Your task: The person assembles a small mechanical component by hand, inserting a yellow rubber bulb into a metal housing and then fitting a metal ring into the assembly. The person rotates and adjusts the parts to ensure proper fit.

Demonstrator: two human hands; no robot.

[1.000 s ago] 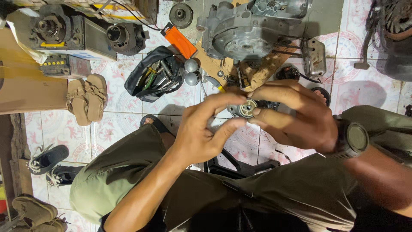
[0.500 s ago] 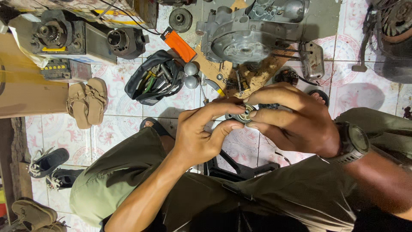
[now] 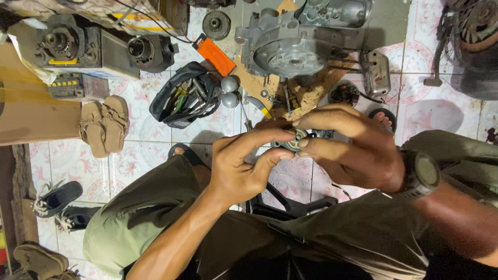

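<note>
Head view shows both my hands raised over my lap, meeting on a small round metal part (image 3: 294, 139), something like a bearing. My left hand (image 3: 239, 168) has its fingers clamped on the near edge of it, thumb under and forefinger over; my right hand (image 3: 353, 150) pinches the far side, fingers closed on it too. I judge the part is mid-handling, off the floor and not fitted to anything. On the tiled floor (image 3: 207, 129) beyond lie the grey engine casing (image 3: 293, 49) and an open tool bag (image 3: 184, 96), both untouched.
</note>
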